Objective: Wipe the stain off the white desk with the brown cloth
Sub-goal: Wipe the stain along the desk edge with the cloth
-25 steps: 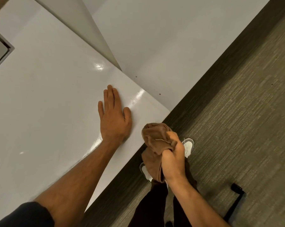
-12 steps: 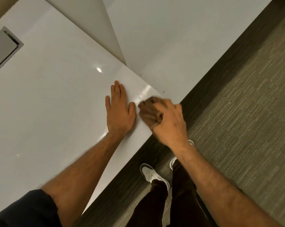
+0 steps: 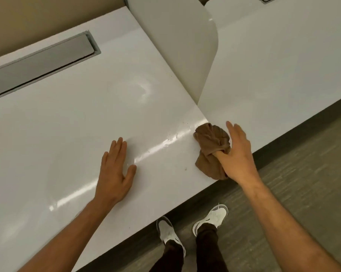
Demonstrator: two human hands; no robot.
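Observation:
The glossy white desk [image 3: 71, 122] fills the left and middle of the view. My left hand [image 3: 114, 171] lies flat on it, fingers spread, holding nothing. A crumpled brown cloth [image 3: 211, 146] rests at the desk's right front corner. My right hand [image 3: 236, 156] presses on its right side, thumb hooked into the folds and fingers stretched out. Small dark specks [image 3: 185, 169] show on the desk just left of the cloth, and a faint smear [image 3: 142, 91] sits further back.
A grey recessed cable tray [image 3: 42, 63] runs along the desk's back left. A pale curved divider panel [image 3: 177, 42] stands between this desk and a second white desk [image 3: 283, 65] on the right. Below are grey carpet [image 3: 313, 173] and my white shoes [image 3: 212, 216].
My right hand has brought the cloth up from beside the desk onto its corner. The view has shifted, showing more of the desk. My left hand stays flat on the surface.

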